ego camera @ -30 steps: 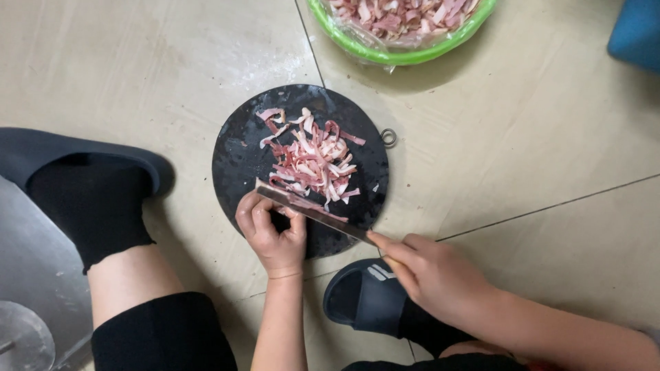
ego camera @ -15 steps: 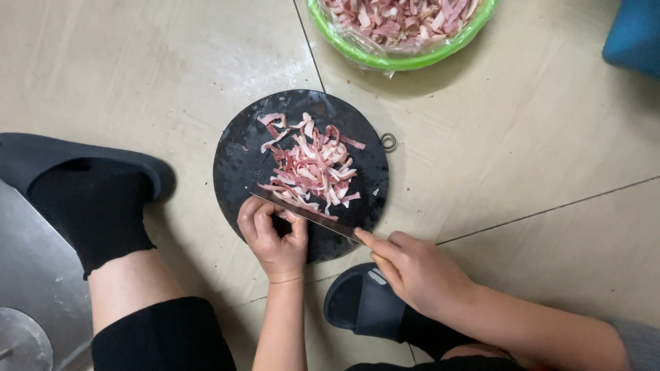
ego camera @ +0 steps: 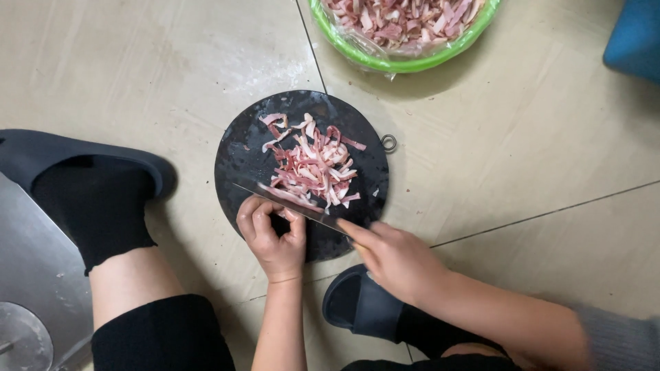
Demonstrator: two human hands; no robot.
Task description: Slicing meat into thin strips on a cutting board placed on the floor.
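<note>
A round black cutting board [ego camera: 240, 154] lies on the tiled floor with a heap of sliced pink meat strips [ego camera: 313, 165] on it. My right hand [ego camera: 395, 257] grips the handle of a knife [ego camera: 292, 203], its blade lying flat across the near side of the heap. My left hand [ego camera: 271, 233] is curled on the board just behind the blade, fingertips bent down on a piece of meat that is mostly hidden.
A green bowl [ego camera: 405, 63] lined with clear plastic and filled with cut meat stands beyond the board. My feet in dark slippers [ego camera: 82, 165] [ego camera: 357, 309] flank the board. A metal surface [ego camera: 27, 275] sits at lower left, a blue object [ego camera: 636, 38] at top right.
The knife and my right hand have shifted slightly left along the board's near side. My left hand stays curled behind the blade.
</note>
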